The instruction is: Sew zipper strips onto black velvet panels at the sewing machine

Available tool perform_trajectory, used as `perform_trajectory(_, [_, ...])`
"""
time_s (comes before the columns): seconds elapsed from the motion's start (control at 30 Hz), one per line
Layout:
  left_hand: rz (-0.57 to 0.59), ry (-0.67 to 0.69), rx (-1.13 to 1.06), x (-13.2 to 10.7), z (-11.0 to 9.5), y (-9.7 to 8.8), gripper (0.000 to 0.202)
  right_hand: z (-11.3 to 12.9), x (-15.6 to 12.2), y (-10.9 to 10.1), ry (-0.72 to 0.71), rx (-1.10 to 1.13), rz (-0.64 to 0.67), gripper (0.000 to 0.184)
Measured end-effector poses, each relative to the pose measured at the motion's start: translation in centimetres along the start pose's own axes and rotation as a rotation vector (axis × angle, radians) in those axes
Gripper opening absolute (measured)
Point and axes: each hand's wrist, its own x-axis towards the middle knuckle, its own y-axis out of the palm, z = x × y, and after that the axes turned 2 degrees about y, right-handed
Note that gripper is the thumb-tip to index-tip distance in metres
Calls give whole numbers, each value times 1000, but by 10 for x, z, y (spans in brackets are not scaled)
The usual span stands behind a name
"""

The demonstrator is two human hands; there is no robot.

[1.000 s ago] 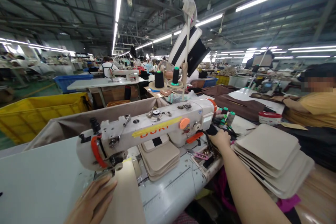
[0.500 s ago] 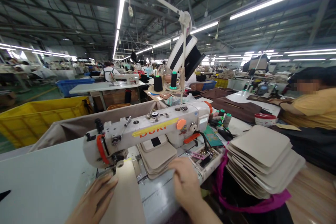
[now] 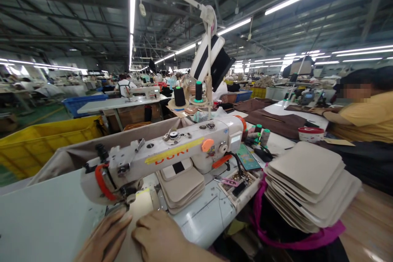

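A white sewing machine (image 3: 166,151) stands on the pale table (image 3: 46,213) in front of me. A beige piece (image 3: 139,206) lies under its needle end at the lower left. My left hand (image 3: 102,239) rests flat on that piece, fingers pointing at the needle. My right hand (image 3: 159,235) presses down on the same piece just right of the left one. A small pile of beige pieces (image 3: 181,186) sits under the machine arm.
A tall stack of beige panels (image 3: 310,184) lies at my right. A tray of small tools (image 3: 239,182) sits by the machine base. A yellow crate (image 3: 46,139) stands at the left. A person in a yellow shirt (image 3: 365,114) works at the right.
My right hand has come back from the tool tray beside the machine, moving left and toward me, and now lies on the beige piece next to my left hand.
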Motion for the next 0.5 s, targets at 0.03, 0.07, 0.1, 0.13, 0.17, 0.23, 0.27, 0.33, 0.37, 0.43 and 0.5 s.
perform_trajectory(0.03, [2, -1, 2, 0, 0, 0, 39, 1, -1, -2, 17, -3, -6, 21])
perform_trajectory(0.07, [4, -4, 3, -1, 0, 0, 39, 2, -1, -3, 31, -7, -12, 22])
perform_trajectory(0.1, [8, -8, 3, -1, 1, 0, 39, 3, -1, -5, 43, -12, -19, 23])
perform_trajectory(0.13, [12, -11, 2, -1, 0, -1, 39, 3, -1, -7, 51, -17, -23, 23])
perform_trajectory(0.17, [18, -11, 2, -1, -1, -1, 40, 4, 0, -8, 58, -21, -25, 23])
perform_trajectory(0.23, [25, -11, 7, 0, -4, -2, 40, 5, 3, -10, 66, -25, -21, 23])
perform_trajectory(0.27, [26, -11, 14, 1, -7, -2, 40, 6, 6, -10, 71, -27, -19, 23])
perform_trajectory(0.33, [16, -17, 30, 3, -13, -3, 40, 7, 11, -10, 79, -35, -15, 25])
perform_trajectory(0.37, [12, -20, 38, 3, -15, -5, 40, 8, 13, -11, 81, -38, -14, 26])
perform_trajectory(0.43, [43, -14, 41, 1, -15, -12, 41, 9, 17, -11, 80, -35, -14, 26])
perform_trajectory(0.5, [115, 2, 13, -6, -6, -27, 42, 10, 19, -12, 79, -21, -17, 25])
